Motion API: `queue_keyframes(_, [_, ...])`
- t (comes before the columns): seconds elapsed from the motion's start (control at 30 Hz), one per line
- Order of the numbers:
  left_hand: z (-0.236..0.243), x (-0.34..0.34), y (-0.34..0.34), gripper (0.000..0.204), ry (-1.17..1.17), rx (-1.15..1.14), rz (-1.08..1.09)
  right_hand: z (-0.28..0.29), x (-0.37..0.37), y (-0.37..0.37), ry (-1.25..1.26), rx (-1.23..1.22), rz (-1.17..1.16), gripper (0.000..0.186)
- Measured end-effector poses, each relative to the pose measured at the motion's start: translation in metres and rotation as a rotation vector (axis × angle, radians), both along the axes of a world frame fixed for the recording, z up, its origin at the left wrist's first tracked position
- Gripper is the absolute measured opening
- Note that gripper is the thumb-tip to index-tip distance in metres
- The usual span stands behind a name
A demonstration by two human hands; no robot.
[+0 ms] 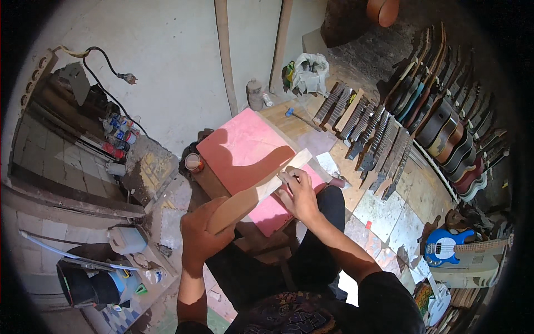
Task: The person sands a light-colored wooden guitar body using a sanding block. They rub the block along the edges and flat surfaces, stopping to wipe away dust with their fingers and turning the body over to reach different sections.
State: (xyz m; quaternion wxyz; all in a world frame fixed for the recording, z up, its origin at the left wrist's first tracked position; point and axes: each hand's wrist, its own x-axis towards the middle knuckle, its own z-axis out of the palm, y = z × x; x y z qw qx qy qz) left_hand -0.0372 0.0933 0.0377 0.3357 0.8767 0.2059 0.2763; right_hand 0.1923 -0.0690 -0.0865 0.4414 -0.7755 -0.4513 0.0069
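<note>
Above the pink board, your left hand closes its fingers round the wooden piece; your right hand curls against it, grip unclear. Likely surfacing; next stroke requires steady bracing.

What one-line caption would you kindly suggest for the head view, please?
Left hand and right hand on a length of wood over a pink board, guitars lined up at right.
</note>
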Motion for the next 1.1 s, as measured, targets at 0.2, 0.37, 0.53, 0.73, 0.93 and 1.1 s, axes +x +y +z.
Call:
queue_keyframes(0.2, [0.003, 0.005, -0.001, 0.046, -0.021, 0.006, 0.002, -0.006, 0.013, -0.001, 0.008, -0.059, 0.018, 0.042])
queue_keyframes(0.37, [0.004, 0.002, 0.001, 0.056, 0.061, -0.049, -0.009, -0.007, 0.003, 0.002, 0.288, 0.202, 0.157, 0.043])
queue_keyframes(0.53, [0.008, 0.005, -0.002, 0.055, 0.093, -0.083, 0.017, -0.011, 0.014, 0.003, 0.098, 0.065, 0.101, 0.042])
queue_keyframes(0.73, [0.001, 0.0, -0.004, 0.055, 0.084, -0.097, 0.026, -0.009, 0.025, -0.003, -0.039, -0.028, 0.063, 0.046])
queue_keyframes(0.93, [0.001, -0.002, 0.002, 0.056, 0.071, -0.099, 0.048, -0.004, 0.02, 0.001, 0.319, 0.13, 0.223, 0.046])
queue_keyframes(1.1, [0.006, 0.003, -0.001, 0.057, 0.101, -0.128, 0.063, -0.007, 0.01, 0.003, 0.434, 0.157, 0.196, 0.047])
